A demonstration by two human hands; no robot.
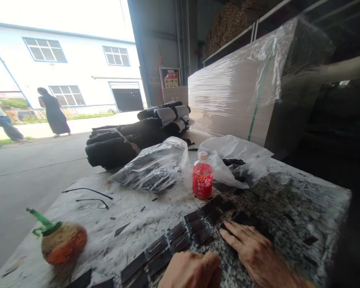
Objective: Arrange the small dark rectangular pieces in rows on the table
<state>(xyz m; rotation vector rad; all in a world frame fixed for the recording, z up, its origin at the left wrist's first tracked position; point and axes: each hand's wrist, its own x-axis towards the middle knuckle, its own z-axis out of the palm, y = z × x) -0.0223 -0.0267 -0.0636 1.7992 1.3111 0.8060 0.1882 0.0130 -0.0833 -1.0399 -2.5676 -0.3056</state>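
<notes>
Black strips lie in two rough rows on the stained white surface, running diagonally from bottom centre up toward a red bottle. Head view: right hand flat, palm down, fingers spread wide, fingertips touching the dark pieces at the upper end of the rows, holding nothing. Left hand at bottom edge, curled loosely just beside the lower strips, partly cut off by the frame, cannot tell if it grips anything. Red bottle stands upright between two clear plastic bags holding dark material. Behind them, bundle of black rolls and a shrink-wrapped pallet stack. Round orange pot with green spout near left corner of surface; glasses lie beyond it. Two people walking outside, well apart.
</notes>
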